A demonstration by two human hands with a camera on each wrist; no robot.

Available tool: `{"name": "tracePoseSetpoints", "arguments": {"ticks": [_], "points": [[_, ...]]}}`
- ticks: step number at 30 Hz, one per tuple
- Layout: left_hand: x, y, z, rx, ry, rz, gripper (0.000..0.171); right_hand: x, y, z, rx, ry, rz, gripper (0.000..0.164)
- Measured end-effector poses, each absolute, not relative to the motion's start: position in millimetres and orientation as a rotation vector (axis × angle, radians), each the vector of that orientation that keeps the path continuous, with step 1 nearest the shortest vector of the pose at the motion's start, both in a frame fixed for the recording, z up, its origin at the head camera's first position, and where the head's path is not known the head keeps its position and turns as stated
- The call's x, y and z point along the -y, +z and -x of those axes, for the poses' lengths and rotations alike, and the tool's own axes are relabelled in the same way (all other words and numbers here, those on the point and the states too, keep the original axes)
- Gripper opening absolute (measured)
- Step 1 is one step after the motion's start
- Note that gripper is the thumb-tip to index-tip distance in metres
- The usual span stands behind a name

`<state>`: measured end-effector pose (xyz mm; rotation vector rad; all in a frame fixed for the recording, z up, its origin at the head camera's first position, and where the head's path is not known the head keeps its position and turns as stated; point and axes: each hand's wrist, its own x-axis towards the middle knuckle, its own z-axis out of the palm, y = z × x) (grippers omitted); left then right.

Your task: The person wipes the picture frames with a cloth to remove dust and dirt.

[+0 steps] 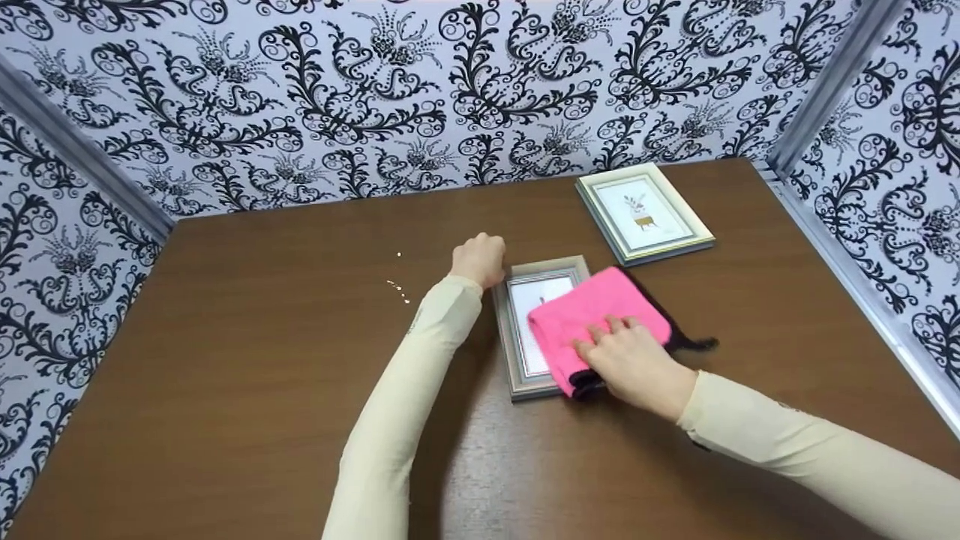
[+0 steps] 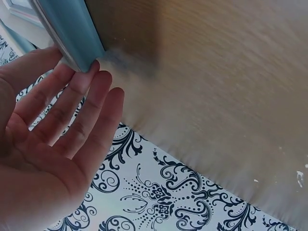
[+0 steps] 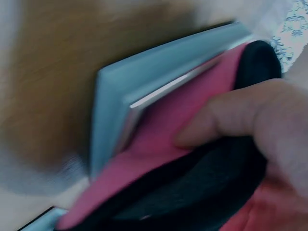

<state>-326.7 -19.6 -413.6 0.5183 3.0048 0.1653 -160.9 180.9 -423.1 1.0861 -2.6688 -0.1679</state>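
Observation:
A picture frame with a grey, moulded border lies on the table. My left hand pinches its far left corner; in the left wrist view the thumb is on the frame's face and the fingers are against its outer edge. Over the frame's right part lies a folded pink cloth with black edging, which hides much of the picture. My right hand grips this cloth from above, fingers spread over it. The right wrist view shows the thumb pressed into the pink fabric beside the frame's bluish-looking rim.
A second picture frame, cream with a plant drawing, lies at the back right of the brown table. Small white flecks mark the table left of centre. Patterned wall panels stand behind and at both sides.

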Motion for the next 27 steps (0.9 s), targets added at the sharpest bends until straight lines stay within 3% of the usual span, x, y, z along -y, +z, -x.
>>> {"name": "tracePoseSetpoints", "arguments": {"ticks": [3, 7, 16, 22, 27], "points": [[18, -413, 329, -3.009, 0.139, -0.537, 0.016, -177, -420, 154, 2.646, -0.149, -1.044, 0.017], [15, -415, 335, -3.009, 0.102, -0.547, 0.019, -171, -418, 156, 2.721, 0.008, -1.062, 0.015], [13, -425, 344, -3.031, 0.064, -0.548, 0.020, -165, -429, 173, 2.891, 0.661, -1.383, 0.058], [12, -414, 332, -2.995, 0.056, -0.549, 0.018, -178, -429, 174, 2.873, 0.795, -1.581, 0.063], [10, -414, 331, -2.967, 0.057, -0.543, 0.019, -194, -420, 171, 2.877, 0.572, -1.581, 0.058]]}}
